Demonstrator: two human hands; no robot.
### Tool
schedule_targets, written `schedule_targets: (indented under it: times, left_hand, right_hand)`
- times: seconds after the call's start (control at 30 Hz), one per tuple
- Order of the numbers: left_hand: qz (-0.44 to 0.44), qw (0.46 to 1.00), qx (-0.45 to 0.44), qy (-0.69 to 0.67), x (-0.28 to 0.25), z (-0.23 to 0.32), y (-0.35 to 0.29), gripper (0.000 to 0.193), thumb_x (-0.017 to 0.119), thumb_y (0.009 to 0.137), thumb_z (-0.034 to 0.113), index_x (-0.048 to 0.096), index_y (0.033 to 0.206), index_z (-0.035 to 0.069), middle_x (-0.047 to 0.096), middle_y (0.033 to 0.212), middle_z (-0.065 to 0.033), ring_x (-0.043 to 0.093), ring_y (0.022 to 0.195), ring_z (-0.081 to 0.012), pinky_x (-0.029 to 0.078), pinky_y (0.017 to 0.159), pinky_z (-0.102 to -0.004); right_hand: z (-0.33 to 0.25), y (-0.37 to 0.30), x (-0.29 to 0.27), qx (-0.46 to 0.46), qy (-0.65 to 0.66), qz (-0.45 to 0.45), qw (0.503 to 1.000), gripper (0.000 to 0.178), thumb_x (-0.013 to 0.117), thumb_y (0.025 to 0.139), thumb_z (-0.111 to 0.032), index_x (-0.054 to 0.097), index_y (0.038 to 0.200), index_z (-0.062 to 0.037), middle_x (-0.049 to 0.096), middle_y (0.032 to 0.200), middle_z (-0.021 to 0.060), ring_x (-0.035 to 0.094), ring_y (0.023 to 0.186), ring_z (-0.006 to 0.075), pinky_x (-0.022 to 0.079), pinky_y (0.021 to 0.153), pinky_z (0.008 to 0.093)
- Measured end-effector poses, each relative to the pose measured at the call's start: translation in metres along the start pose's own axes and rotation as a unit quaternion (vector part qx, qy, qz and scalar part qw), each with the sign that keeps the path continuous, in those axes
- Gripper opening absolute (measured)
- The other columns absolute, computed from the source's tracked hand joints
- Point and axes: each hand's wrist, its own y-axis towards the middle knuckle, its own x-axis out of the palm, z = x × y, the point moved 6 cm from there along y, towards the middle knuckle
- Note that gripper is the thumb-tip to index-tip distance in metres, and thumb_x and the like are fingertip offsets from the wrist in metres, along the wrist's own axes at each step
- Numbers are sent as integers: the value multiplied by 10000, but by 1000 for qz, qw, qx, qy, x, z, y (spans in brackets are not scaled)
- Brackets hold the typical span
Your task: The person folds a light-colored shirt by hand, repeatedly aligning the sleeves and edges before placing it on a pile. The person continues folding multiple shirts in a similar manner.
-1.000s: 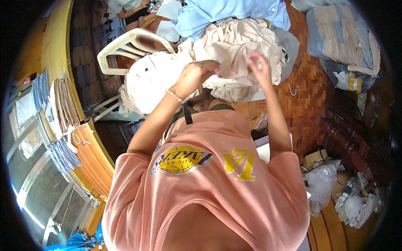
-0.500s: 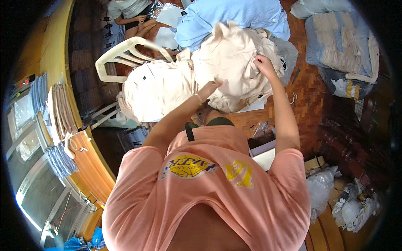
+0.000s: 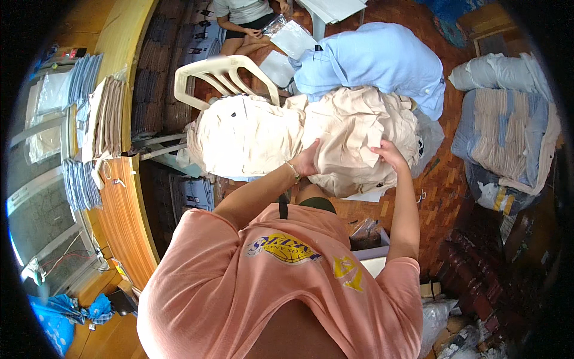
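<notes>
On the right, a bulging plastic bag (image 3: 487, 194) sits below folded beige and blue garments (image 3: 499, 128); in it or on it, I can't tell. Just past the person's right thigh, a lilac box (image 3: 372, 252) holds something dark and crumpled clear plastic. Over on the left, a wooden shelf (image 3: 133, 45) is stacked with dark folded bundles (image 3: 148, 99).

Now the hands! The cream cloth (image 3: 344, 137) lies spread over the right-hand part of the heap, between the two of them. The right hand (image 3: 391, 155) has its fingers drawn together, pinching a fold. The left hand (image 3: 306, 160) is half curled at the cloth's near left edge, thumb up; whether it grips, I can't tell.

And what a change from half a second ago: the cloth's far end stood in a peak against the blue garments (image 3: 373, 66), and now it's down flat! The right hand has come nearer the body, and the whole view has shifted, bringing more of the seated co-worker (image 3: 245, 15) into sight.
</notes>
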Motion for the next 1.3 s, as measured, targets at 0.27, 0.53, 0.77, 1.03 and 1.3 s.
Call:
schedule_targets:
  times: [0.27, 0.53, 0.77, 1.03, 1.3]
  left_hand:
    - [17, 804, 491, 336, 153, 150, -133, 230, 513, 874, 175, 417, 670, 125, 404, 654, 83, 318, 600, -11, 282, 539, -165]
    - [-60, 976, 23, 208, 37, 87, -61, 724, 317, 841, 583, 291, 1312, 34, 426, 1265, -118, 463, 1113, -192, 325, 970, -269]
    - [113, 804, 193, 551, -43, 101, -33, 188, 573, 825, 201, 545, 691, 73, 505, 651, 43, 426, 597, -23, 353, 552, -178]
    - [121, 979, 84, 138, -31, 62, -17, 417, 465, 864, 328, 466, 1121, -1, 559, 1048, -108, 556, 935, -213, 454, 812, -329]
    - [293, 639, 207, 680, -43, 115, -61, 379, 488, 858, 331, 584, 888, -34, 552, 876, -193, 526, 803, -235, 409, 720, -306]
  right_hand:
    - [-165, -176, -109, -301, 29, 347, 888, 179, 514, 843, -106, 546, 995, -16, 566, 912, 20, 488, 849, 89, 348, 813, 225]
    - [-78, -156, -10, -191, -70, 315, 927, 262, 546, 840, -207, 557, 1013, -12, 595, 920, 61, 537, 842, 133, 411, 796, 280]
    - [47, -74, -5, -106, -52, 215, 969, 255, 562, 810, -162, 559, 1023, -22, 618, 883, 84, 561, 791, 158, 429, 733, 262]
    - [56, 26, -53, -220, 30, 366, 904, 211, 615, 748, -150, 610, 893, 3, 620, 783, 91, 560, 722, 160, 430, 695, 252]
    - [-81, -45, -66, -184, 341, 74, 919, 298, 501, 851, -171, 509, 1091, 5, 585, 1022, 64, 561, 874, 160, 434, 791, 290]
